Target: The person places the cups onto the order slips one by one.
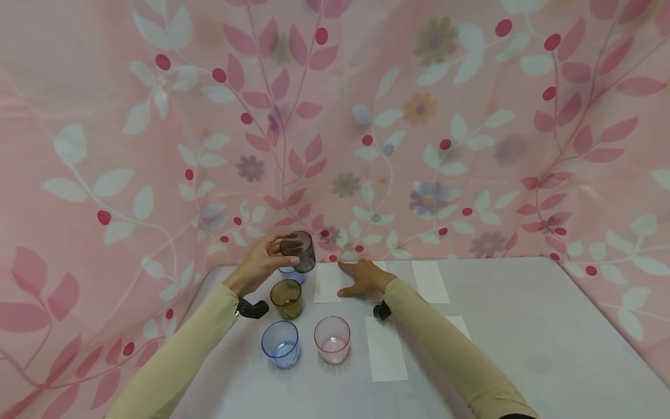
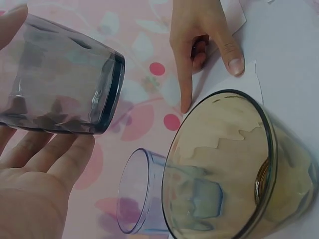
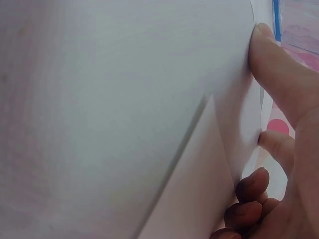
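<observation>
One dark glass (image 1: 306,256) is above the desk (image 1: 523,349), beside a blue glass (image 1: 294,276) — the left hand's (image 1: 262,262) fingers clamp it. The right hand's (image 1: 366,276) thumb and index finger, spread apart, touch a white paper strip (image 1: 325,288).

The scene has five glasses, counting one near blue glass (image 1: 281,344), one far blue glass (image 1: 294,277), one amber glass (image 1: 286,299), one pink glass (image 1: 332,340) and one grey glass (image 1: 305,259), plus five visible papers, three far papers (image 1: 325,286) (image 1: 374,297) (image 1: 430,282) and two near papers (image 1: 386,355) (image 1: 459,322), two hands (image 1: 259,262) (image 1: 366,277), two sleeves (image 1: 178,343) (image 1: 445,349), one table (image 1: 523,326) and one flowered cloth (image 1: 471,145).
</observation>
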### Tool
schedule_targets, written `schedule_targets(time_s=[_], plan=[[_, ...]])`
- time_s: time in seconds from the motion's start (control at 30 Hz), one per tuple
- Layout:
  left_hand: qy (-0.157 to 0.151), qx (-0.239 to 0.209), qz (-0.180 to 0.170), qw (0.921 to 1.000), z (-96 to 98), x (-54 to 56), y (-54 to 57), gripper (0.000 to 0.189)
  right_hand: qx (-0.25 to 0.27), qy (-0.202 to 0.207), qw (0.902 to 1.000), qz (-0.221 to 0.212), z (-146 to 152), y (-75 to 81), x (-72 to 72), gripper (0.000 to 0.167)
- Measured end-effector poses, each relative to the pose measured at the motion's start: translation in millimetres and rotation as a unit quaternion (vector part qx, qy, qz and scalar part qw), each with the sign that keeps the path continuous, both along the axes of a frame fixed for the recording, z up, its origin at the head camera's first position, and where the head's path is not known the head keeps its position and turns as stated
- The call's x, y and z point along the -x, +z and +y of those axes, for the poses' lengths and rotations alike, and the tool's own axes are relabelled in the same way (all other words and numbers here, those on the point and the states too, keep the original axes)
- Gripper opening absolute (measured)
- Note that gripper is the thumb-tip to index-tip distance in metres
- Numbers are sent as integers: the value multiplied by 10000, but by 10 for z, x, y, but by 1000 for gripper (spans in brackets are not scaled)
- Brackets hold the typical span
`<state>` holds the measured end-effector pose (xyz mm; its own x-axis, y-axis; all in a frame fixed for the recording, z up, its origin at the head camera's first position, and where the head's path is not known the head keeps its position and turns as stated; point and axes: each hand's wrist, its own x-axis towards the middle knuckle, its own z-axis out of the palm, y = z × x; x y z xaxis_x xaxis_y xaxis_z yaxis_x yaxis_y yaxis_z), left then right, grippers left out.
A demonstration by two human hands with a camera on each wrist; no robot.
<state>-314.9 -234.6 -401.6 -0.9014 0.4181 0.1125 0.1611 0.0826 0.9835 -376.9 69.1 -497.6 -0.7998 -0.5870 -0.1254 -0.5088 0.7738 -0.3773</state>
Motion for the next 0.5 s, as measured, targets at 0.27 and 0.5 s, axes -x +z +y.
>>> schedule_targets(time_s=[0.27, 0.5], plan=[[47, 341, -218, 9992, 138, 84, -33, 70, 30, -33, 10000, -9, 0, -17, 4, 91], [116, 368, -379, 9985, 255, 175, -111, 74, 103, -43, 9999, -55, -11, -30, 13, 91]])
